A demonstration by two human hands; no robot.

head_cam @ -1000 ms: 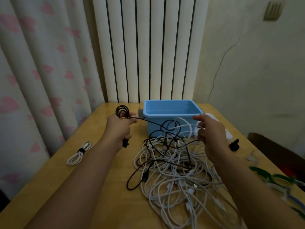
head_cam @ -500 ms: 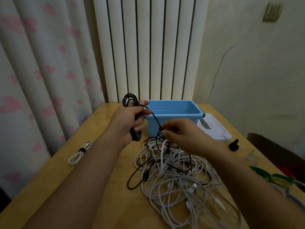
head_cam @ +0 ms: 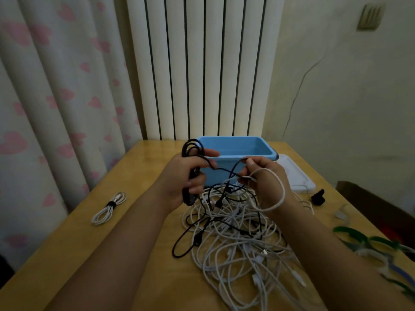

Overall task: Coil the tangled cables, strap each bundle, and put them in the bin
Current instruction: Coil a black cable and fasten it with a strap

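Single head-worn view, wide-angle, looking forward and down along both forearms. Left hand (head_cam: 179, 176) and right hand (head_cam: 265, 178) sit near frame centre, close to the lens. Desk (head_cam: 74, 239) runs away beneath them; bin (head_cam: 235, 147) just beyond the hands, radiator (head_cam: 202, 63) and curtain (head_cam: 56, 86) farther behind. Edges bow outward.

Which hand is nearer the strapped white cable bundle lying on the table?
Left. The left hand, gripping the black coil, is right of the strapped white bundle; the right hand is farther right, over the tangle.
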